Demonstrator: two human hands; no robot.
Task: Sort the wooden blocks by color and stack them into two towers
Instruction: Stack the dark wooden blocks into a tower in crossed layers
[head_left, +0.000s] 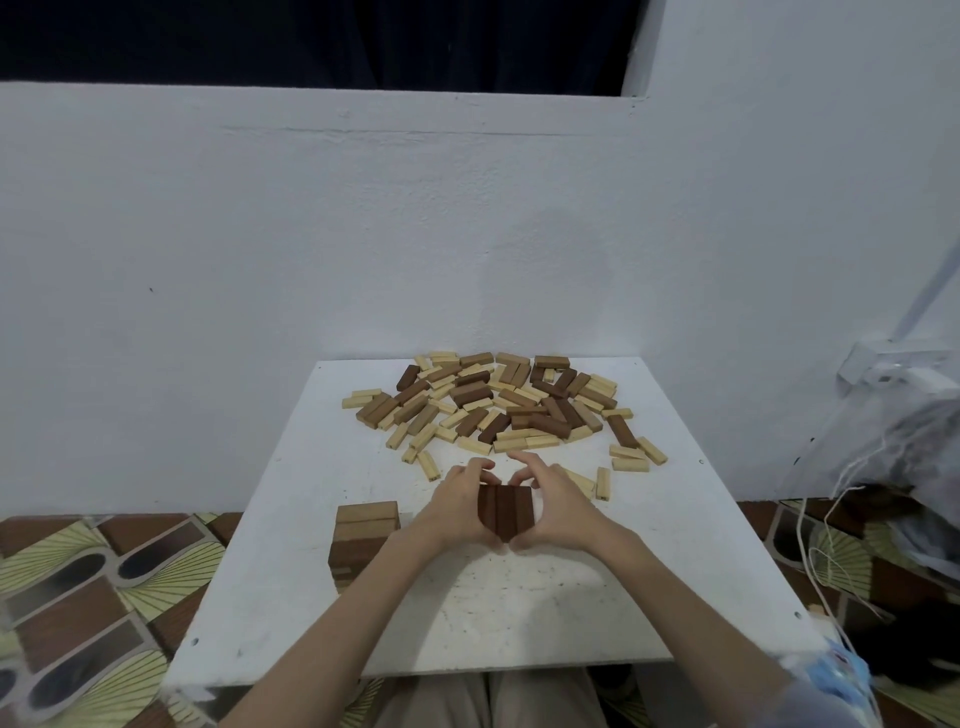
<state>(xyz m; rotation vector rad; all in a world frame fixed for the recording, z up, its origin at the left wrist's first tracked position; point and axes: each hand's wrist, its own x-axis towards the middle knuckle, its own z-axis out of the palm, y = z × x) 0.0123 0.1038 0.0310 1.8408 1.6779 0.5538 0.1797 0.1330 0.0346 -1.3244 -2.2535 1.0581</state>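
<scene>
Nearest on the white table (467, 613), the left hand (452, 501) and right hand (558, 506) curl round a row of dark blocks (505, 512), squaring them together. Just left stands a short brown tower (363, 540). Beyond, the mixed pile (511, 405) lies mostly unsorted, so most stacking seems still ahead.

Table top (291, 561): white, scuffed with grey marks. Far pile of blocks (498, 405): mixed pale cream, mid tan, dark brown. Near centre, three blocks (505, 512) dark reddish-brown. Near left, tower (363, 540): tan top, darker brown bands below. Wall (260, 234) white. Floor (93, 582): brown brick and yellow-green fan pattern.
</scene>
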